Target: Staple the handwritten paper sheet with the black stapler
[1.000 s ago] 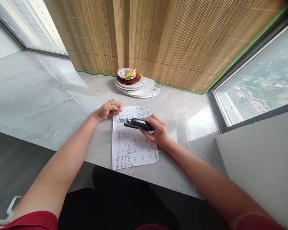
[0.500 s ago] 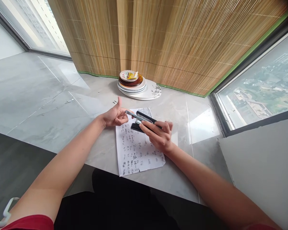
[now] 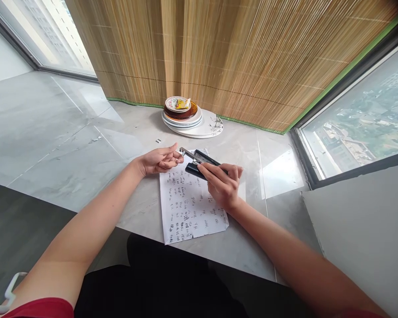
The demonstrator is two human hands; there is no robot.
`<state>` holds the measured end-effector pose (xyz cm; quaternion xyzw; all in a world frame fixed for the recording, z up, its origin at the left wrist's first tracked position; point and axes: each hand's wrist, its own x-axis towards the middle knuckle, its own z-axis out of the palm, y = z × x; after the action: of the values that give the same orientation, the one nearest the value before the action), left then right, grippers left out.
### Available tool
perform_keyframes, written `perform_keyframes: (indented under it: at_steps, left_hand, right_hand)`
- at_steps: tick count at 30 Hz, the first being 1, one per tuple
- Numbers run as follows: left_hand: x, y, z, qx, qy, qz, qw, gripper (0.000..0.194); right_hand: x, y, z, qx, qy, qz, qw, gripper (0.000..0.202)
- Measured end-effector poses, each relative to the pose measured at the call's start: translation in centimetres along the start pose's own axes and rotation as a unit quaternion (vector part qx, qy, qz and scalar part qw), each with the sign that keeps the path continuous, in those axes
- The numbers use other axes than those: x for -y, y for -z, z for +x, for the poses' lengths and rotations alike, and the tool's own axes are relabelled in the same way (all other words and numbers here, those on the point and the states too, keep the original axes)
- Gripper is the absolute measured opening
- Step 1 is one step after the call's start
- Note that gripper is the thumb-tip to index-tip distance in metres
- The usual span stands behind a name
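Note:
My right hand (image 3: 223,181) is wrapped around a black stapler (image 3: 196,169), which is opened up above the paper. The stapler's metal magazine (image 3: 189,154) sticks out toward the left. My left hand (image 3: 159,160) is closed beside the tip of that magazine, thumb against the curled fingers. A small shiny bit shows at its fingertips, too small to name. Beneath both hands lies a sheet of handwritten paper (image 3: 179,216), with a torn lower edge. Behind my left hand, small metal pieces (image 3: 158,141) that look like staple strips rest on the grey surface.
A stack of plates (image 3: 199,120), topped by a yellow packet (image 3: 181,104), stands behind the paper. Small scraps (image 3: 95,139) lie at the left on the grey tiled counter (image 3: 69,176). A bamboo blind (image 3: 199,53) hangs at the back, between windows.
My left thumb has come down from pointing up onto the curled fingers, by the magazine's tip. My right hand and the stapler have shifted slightly to the right.

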<state>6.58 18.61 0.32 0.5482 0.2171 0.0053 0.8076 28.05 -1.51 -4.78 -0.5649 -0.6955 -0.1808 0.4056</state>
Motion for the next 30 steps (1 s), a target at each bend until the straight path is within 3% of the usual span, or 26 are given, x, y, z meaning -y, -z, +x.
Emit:
perform_keyframes:
  at_steps: [3, 7, 11, 16, 19, 22, 24, 27, 30]
  left_hand:
    - [0.0, 0.1, -0.1, 0.021, 0.024, -0.005, 0.999, 0.064]
    - [0.0, -0.1, -0.2, 0.005, 0.016, 0.011, 1.000, 0.057]
    - [-0.1, -0.4, -0.4, 0.001, 0.012, 0.026, 1.000, 0.047]
    - [-0.2, -0.3, -0.9, 0.015, 0.024, 0.041, 0.999, 0.039]
    - [-0.6, -0.1, -1.4, -0.016, -0.049, 0.004, 0.999, 0.036]
    - [-1.0, -0.2, -1.5, -0.106, -0.172, -0.076, 0.976, 0.041]
    - [-1.1, -0.3, -1.3, -0.133, -0.226, -0.079, 0.962, 0.043]
    - [-0.7, -0.6, -0.6, -0.117, -0.257, -0.006, 0.959, 0.050]
    - [-0.1, -0.7, -0.2, -0.080, -0.246, 0.078, 0.963, 0.056]
  right_hand:
    - [-0.1, -0.1, -0.1, 0.015, 0.002, 0.003, 1.000, 0.074]
    - [-0.1, 0.0, -0.3, 0.013, 0.043, -0.016, 0.999, 0.077]
    - [0.1, 0.0, -0.2, 0.010, 0.034, -0.034, 0.999, 0.073]
    - [0.4, 0.0, 0.8, -0.069, -0.024, -0.031, 0.997, 0.062]
    - [0.5, 0.4, 1.8, -0.094, -0.079, 0.030, 0.992, 0.042]
    - [0.4, 1.0, 2.4, -0.037, -0.111, 0.148, 0.982, 0.025]
    - [0.2, 1.3, 2.5, 0.020, -0.104, 0.222, 0.969, 0.022]
    - [-0.1, 1.2, 2.5, 0.103, -0.063, 0.288, 0.950, 0.024]
    - [-0.4, 0.8, 2.5, 0.165, -0.034, 0.291, 0.942, 0.025]
